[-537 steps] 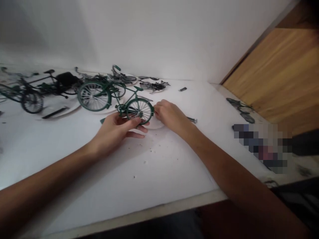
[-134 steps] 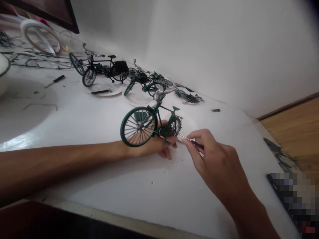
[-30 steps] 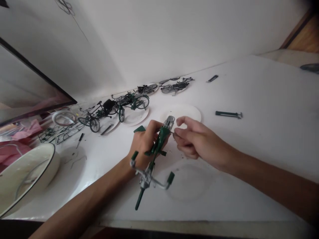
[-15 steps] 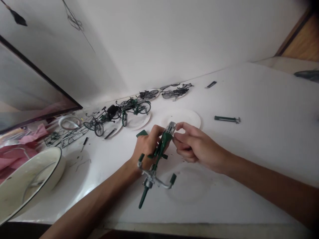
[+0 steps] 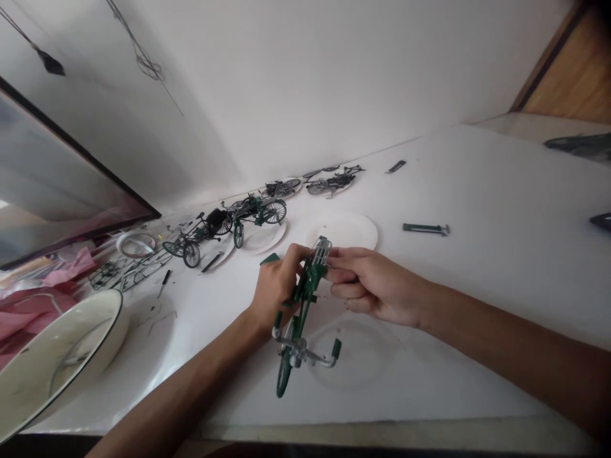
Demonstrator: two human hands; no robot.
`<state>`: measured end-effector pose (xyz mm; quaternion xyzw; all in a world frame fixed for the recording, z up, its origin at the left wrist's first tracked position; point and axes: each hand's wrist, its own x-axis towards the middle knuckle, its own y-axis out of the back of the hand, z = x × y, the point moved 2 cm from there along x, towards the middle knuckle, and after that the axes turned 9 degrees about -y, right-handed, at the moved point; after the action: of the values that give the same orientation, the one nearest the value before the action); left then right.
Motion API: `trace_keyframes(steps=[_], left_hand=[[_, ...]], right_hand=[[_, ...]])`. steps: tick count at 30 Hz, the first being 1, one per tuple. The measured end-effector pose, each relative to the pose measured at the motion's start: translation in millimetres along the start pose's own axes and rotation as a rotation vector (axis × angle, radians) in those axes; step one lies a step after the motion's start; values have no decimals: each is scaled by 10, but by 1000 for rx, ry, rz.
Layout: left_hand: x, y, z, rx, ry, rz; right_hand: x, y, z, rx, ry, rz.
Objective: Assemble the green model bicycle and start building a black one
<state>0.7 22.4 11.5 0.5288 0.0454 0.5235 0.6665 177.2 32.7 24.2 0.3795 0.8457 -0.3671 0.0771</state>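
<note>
A small green model bicycle (image 5: 300, 318) is held above the white table (image 5: 477, 191), its handlebar and front wheel pointing toward me. My left hand (image 5: 274, 289) is wrapped round its frame from the left. My right hand (image 5: 370, 283) has its fingers pinched against the rear wheel end of the bicycle; whatever lies between the fingertips is too small to make out.
Two finished model bicycles (image 5: 229, 219) and loose parts stand along the wall on white paper plates (image 5: 351, 229). A green part (image 5: 424, 228) lies to the right. A white bowl (image 5: 57, 356) sits at the left edge, near pink cloth and a dark-framed panel.
The bicycle has tilted a little, its front wheel now lower and nearer me. My right hand's fingers have closed in tighter at the rear wheel. The view has shifted slightly.
</note>
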Motion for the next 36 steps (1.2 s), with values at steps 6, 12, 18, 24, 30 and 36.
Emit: trace_keyframes(steps=[6, 12, 18, 24, 30, 36], left_hand=[[84, -69, -30, -344, 249, 78], [148, -58, -80, -715, 435, -62], [68, -118, -213, -799, 529, -100], [134, 75, -299, -216, 194, -60], [159, 256, -251, 216, -213, -182], [137, 197, -162, 315, -440, -272]], right_hand=[[-57, 20, -34, -29, 31, 132], [-113, 147, -51, -306, 142, 330], [-101, 202, -7, -725, 273, 402], [-107, 251, -88, -815, 161, 382], [-166, 315, -220, -627, -81, 248], [-144, 422, -202, -867, -91, 147]])
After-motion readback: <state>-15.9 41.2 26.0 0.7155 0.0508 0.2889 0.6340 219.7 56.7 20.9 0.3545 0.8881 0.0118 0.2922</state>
